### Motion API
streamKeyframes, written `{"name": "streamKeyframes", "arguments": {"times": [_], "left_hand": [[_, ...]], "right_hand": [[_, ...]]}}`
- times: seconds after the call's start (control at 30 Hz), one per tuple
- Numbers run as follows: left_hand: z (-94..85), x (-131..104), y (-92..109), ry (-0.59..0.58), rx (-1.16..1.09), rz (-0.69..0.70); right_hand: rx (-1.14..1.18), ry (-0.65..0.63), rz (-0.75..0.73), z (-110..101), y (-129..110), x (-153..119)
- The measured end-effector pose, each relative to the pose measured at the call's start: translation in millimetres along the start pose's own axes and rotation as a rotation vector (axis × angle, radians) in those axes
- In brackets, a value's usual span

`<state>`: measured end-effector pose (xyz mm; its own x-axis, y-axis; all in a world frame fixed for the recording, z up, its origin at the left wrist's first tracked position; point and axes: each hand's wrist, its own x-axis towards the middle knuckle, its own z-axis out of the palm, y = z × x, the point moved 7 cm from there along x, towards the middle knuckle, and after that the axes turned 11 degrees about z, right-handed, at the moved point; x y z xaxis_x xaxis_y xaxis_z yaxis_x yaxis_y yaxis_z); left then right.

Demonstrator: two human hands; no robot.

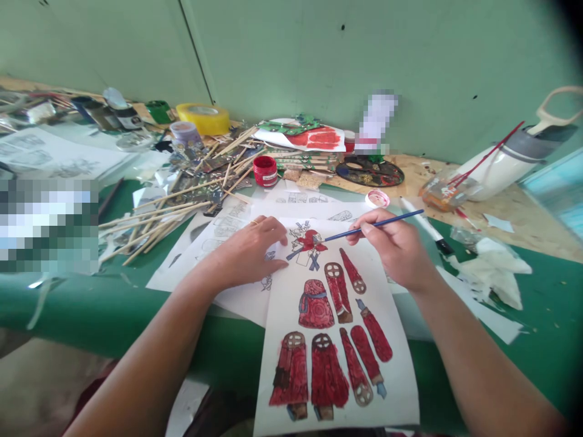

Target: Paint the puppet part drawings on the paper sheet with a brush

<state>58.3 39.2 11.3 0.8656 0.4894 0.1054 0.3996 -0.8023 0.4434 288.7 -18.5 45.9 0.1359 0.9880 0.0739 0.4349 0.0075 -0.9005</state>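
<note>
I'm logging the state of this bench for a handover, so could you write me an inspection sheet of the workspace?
Surface: green covering, with bare wood along the back.
Job's things: paper sheet with mostly red-painted figure parts; blue paintbrush; open red paint jar; paint-smeared lid apart from it.
Clutter: thin wooden sticks piled at left; yellow tape roll; dark palette; crumpled tissue at right.
Left hand: at the sheet's upper left edge, apparently resting on it.
Right hand: holds the paintbrush, tip at the topmost figure.
Cables: nothing seen.
Surroundings: green wall behind; white bottle at right.
</note>
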Motion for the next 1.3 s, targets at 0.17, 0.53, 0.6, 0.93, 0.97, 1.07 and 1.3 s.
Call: {"name": "streamKeyframes", "arguments": {"times": [0.17, 0.53, 0.6, 0.93, 0.97, 1.07, 1.3], "left_hand": [[0.9, 0.2, -0.7, -0.001, 0.005, 0.008], [1.7, -0.1, -2.3, -0.001, 0.009, 0.007], [1.9, -0.5, -2.5, 0.003, 0.004, 0.002], [0.7, 0.2, -2.4, 0.003, -0.001, -0.018], [0.5, 0.6, -2.0, 0.000, 0.002, -0.019], [0.4, 0.9, -1.8, -0.014, 0.007, -0.040], [1.0, -0.4, -2.9, 0.012, 0.000, -0.014]], "right_hand": [[0.029, 0.049, -0.007, -7.4, 1.4, 1.6], [0.074, 0.001, -0.006, -3.5, 7.6, 4.1], [0.088, 0.029, -0.006, -5.3, 8.1, 4.8], [0.234, 0.043, 0.006, -13.3, 17.7, 6.7], [0.248, 0.052, 0.002, -14.8, 19.2, 7.2], [0.261, 0.067, -0.010, -17.4, 19.7, 7.4], [0.029, 0.014, -0.016, -8.3, 2.3, 1.0]]}}
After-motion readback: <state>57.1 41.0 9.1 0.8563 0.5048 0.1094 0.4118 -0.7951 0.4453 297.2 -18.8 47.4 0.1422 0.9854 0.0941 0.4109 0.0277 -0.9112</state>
